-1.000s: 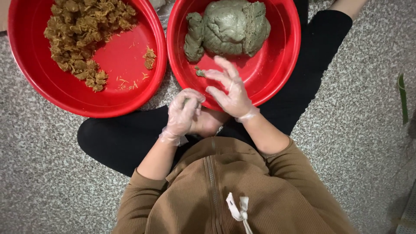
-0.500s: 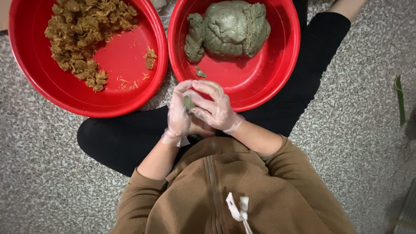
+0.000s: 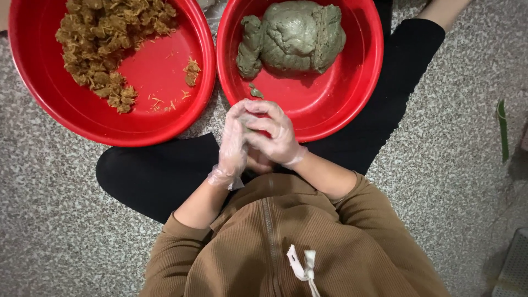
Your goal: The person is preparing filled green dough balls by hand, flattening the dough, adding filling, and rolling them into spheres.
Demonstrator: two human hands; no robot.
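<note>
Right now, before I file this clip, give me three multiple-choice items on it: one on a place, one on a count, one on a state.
1. Where is the grey-green dough?
A. right basin
B. left basin
C. on the floor

2. How many red basins are there?
A. one
B. two
C. three

3. How are the hands?
A. far apart
B. resting on the floor
C. pressed together

Answers:
1 A: the dough sits in the right basin, while the left basin holds brown shredded filling.
2 B: two red rims show.
3 C: the gloved left hand and right hand clasp each other.
</note>
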